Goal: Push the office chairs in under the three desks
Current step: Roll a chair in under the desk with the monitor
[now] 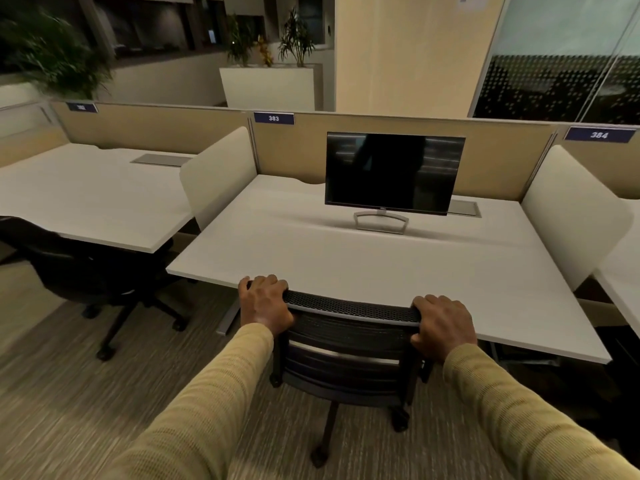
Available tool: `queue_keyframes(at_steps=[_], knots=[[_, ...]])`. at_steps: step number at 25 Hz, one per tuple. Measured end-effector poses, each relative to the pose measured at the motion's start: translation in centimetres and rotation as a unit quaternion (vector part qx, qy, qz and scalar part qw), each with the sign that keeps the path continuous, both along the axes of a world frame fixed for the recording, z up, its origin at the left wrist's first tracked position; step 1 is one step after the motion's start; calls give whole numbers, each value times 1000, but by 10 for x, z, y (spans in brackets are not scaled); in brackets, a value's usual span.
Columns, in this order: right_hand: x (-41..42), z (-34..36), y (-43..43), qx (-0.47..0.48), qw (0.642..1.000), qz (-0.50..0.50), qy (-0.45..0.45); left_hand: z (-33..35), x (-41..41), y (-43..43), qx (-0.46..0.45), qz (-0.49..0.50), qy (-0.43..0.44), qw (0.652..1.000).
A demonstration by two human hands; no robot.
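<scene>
A black mesh-backed office chair (349, 344) stands at the front edge of the middle white desk (346, 258), labelled 383; its backrest top touches the desk edge and its seat is hidden beneath. My left hand (265, 303) grips the left end of the backrest top. My right hand (443, 323) grips the right end. A second black office chair (79, 268) sits at the left desk (90, 199), partly under it with its back turned out to the left. A sliver of the right desk (623, 271), labelled 384, shows at the frame edge.
A dark monitor (393, 173) stands at the back of the middle desk. Beige side screens (218, 174) separate the desks and a partition wall runs behind. Grey carpet (104, 393) lies around the chairs. White planters with plants stand beyond the partition.
</scene>
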State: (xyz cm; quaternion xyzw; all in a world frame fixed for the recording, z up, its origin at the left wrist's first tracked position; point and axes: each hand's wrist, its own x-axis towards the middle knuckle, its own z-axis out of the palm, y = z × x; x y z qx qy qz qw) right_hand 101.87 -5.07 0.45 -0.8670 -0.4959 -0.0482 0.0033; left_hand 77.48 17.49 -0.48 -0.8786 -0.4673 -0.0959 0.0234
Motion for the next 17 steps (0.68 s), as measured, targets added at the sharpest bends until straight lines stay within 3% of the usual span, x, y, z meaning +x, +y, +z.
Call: queue_keyframes(at_steps=[12,17], knots=[[33,-5,28,10,999,-40,5,4,48,36,-35,-36,33,998],[36,-10,34,15,999,-48,18,-4,48,46,-4,-40,9,999]])
